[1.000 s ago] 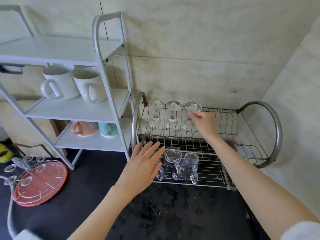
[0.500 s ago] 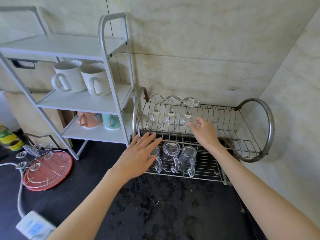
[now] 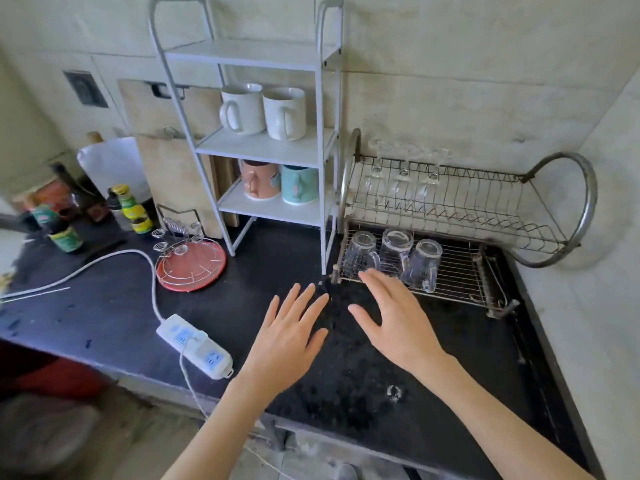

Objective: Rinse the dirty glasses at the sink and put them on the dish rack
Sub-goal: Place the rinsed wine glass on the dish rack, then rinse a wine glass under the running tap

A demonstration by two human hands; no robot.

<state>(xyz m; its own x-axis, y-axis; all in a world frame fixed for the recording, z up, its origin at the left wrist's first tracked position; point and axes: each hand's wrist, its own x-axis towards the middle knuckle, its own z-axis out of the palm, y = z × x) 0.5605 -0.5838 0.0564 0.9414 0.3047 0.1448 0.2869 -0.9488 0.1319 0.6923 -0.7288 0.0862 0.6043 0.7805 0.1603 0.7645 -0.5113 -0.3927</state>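
Glass mugs [image 3: 394,258] lie mouth-forward on the dish rack [image 3: 460,278] lower tier, centre-right, just beyond the right hand [image 3: 398,320]. Left hand [image 3: 291,334] beside it; both spread flat, holding nothing. Farther up, stemmed glasses [image 3: 403,178] hang inverted

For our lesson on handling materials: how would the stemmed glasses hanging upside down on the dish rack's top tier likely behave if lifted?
The stemmed glasses look thin and clear, so probably fragile and light. Their narrow stems suggest they would tip easily once stood up. The wire dish rack holds them side by side, so lifting one may knock its neighbour.
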